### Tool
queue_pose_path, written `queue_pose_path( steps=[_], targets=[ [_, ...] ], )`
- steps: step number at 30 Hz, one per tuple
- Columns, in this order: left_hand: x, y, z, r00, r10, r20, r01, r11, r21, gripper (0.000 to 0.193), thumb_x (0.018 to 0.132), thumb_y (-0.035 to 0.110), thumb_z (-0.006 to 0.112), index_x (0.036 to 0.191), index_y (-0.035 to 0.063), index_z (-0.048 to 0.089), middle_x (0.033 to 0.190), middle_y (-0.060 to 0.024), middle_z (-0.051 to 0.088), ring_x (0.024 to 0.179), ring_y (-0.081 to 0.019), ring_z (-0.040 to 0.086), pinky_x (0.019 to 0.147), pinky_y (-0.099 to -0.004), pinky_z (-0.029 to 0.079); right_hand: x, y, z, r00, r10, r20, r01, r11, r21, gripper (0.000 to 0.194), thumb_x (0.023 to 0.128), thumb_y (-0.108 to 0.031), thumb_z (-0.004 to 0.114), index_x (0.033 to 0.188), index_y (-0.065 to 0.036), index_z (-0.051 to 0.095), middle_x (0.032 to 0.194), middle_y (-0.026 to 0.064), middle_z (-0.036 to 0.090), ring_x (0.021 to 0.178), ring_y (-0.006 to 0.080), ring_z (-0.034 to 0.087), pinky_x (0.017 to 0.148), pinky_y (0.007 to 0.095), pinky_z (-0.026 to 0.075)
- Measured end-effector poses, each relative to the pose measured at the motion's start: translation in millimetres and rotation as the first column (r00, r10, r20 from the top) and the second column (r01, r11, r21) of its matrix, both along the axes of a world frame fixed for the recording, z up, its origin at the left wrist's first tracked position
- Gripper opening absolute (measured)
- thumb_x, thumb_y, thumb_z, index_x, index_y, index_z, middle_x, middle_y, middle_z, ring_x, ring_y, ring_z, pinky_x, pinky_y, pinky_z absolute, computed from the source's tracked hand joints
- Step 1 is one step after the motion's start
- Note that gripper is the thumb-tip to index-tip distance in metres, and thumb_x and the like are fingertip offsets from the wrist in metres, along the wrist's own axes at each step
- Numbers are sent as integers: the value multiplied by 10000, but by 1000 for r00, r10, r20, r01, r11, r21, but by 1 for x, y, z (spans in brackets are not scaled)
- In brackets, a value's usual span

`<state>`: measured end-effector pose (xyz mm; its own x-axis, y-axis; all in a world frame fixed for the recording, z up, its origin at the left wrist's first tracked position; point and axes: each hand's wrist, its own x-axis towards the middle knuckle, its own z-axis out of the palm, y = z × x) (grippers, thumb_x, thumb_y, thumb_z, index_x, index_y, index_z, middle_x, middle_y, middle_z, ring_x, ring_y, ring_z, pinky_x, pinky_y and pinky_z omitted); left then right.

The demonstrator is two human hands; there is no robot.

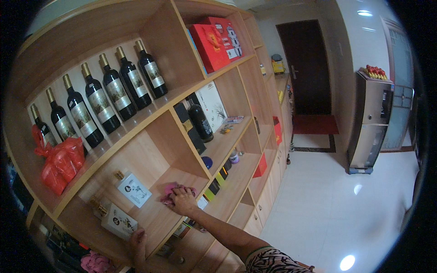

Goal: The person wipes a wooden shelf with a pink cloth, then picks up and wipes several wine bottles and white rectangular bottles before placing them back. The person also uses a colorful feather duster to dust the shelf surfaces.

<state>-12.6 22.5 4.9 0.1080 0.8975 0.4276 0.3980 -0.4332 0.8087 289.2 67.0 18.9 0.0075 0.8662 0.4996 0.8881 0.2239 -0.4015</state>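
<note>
My right hand [184,200] presses a crumpled pink cloth [168,193] onto the board of a wooden shelf [157,213]. Near the front edge of the same compartment, my left hand [138,239] is beside the lower end of a white bottle with a gold cap [119,221]; whether it grips the bottle cannot be told. Between the hands and the back panel stands another white bottle with printed pictures [134,189], also gold-capped.
Dark wine bottles [99,105] and a red plastic bag [65,163] occupy the shelf above. Right of the divider stand a dark bottle [200,119] and a white box [211,105]. Red gift boxes [210,46] sit higher up. Another pink cloth [95,262] lies at lower left.
</note>
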Motion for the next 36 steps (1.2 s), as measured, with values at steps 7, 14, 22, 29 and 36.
queue_pose_path(
  steps=[7, 14, 22, 29, 36],
  targets=[
    [5, -6, 9, 995, 63, -75, -69, 994, -81, 248, 850, 108, 658, 1074, 6, 628, 1044, -80, 637, 957, -190, 600, 872, -309, 468, 0, 4, -6, 1000, 5, 20, -6, 999, 51, 498, 852, -491, 567, 1122, -80, 642, 1258, 144, 549, 1243, 323, 451, 1004, 486, 325],
    [7, -6, 3, 1000, -7, 9, 8, 999, -50, 252, 899, 178, 642, 1100, 26, 624, 1112, -69, 611, 1061, -188, 572, 927, -321, 451, 0, 6, -7, 996, -49, 77, 38, 990, 134, 479, 846, -497, 569, 1068, -84, 665, 1224, 155, 567, 1201, 325, 481, 966, 489, 354],
    [-1, 7, -13, 989, -52, 135, 61, 996, -63, 261, 880, 115, 654, 1119, 17, 617, 1110, -84, 613, 1060, -190, 583, 924, -303, 464, -2, 9, -11, 999, -45, 10, 42, 983, 178, 463, 814, -497, 611, 1100, -134, 647, 1257, 141, 559, 1211, 366, 471, 983, 530, 357],
    [1, 7, -10, 1000, -1, 14, 2, 1000, -22, 256, 869, 90, 654, 1105, 2, 612, 1083, -85, 614, 1049, -196, 586, 929, -314, 467, -1, 10, -11, 1000, -27, 6, 25, 985, 173, 424, 830, -471, 601, 1080, -132, 653, 1206, 153, 584, 1173, 352, 500, 972, 508, 364],
    [2, 6, -4, 1000, 11, 3, -10, 999, -35, 222, 854, 46, 655, 1067, 2, 612, 1105, -79, 591, 1045, -201, 580, 928, -315, 470, -2, 8, -9, 999, -32, 12, 29, 974, 225, 456, 870, -482, 550, 1069, -82, 644, 1159, 157, 589, 1155, 349, 511, 966, 508, 361]
  ],
)
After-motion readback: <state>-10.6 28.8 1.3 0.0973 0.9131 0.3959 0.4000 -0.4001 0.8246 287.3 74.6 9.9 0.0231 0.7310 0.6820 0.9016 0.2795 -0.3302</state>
